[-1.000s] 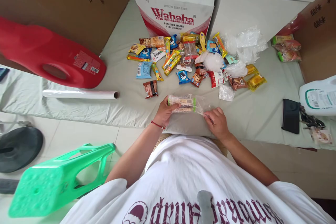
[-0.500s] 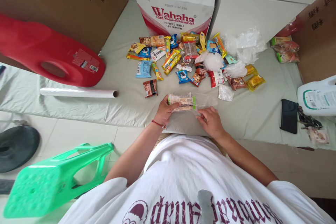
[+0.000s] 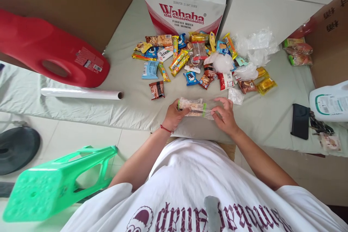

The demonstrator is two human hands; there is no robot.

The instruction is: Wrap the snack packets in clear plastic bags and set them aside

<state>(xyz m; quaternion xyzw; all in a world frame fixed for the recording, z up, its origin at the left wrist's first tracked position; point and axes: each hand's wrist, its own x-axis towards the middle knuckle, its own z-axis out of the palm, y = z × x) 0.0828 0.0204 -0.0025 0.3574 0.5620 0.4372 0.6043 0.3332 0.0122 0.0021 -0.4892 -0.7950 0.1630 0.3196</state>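
My left hand (image 3: 175, 116) is closed around a clear plastic bag with packaged snack bars (image 3: 196, 107) in it, thumb on top. The bars have green ends and a barcode, and lie sideways just above the table's front edge. At the bag's loose right end, my right hand (image 3: 225, 117) pinches the thin clear film between thumb and a finger, another finger stretched out above it. Beyond my hands spreads a heap of small wrapped snacks (image 3: 179, 63). A brown snack packet (image 3: 157, 90) lies nearest my left hand, and crumpled clear plastic (image 3: 236, 96) lies past my right.
A Wahaha carton (image 3: 185, 11) and a white box (image 3: 272, 11) stand behind the snacks. Leftward are a red jug (image 3: 54, 52) and a roll of film (image 3: 81, 93). To the right lie a black phone (image 3: 299, 121) and a white bottle (image 3: 330, 102). A green stool (image 3: 35, 192) is on the floor.
My right hand has raised its fingers and drawn the bag's loose end in closer to the bars. My left hand keeps its hold; the view has shifted slightly.
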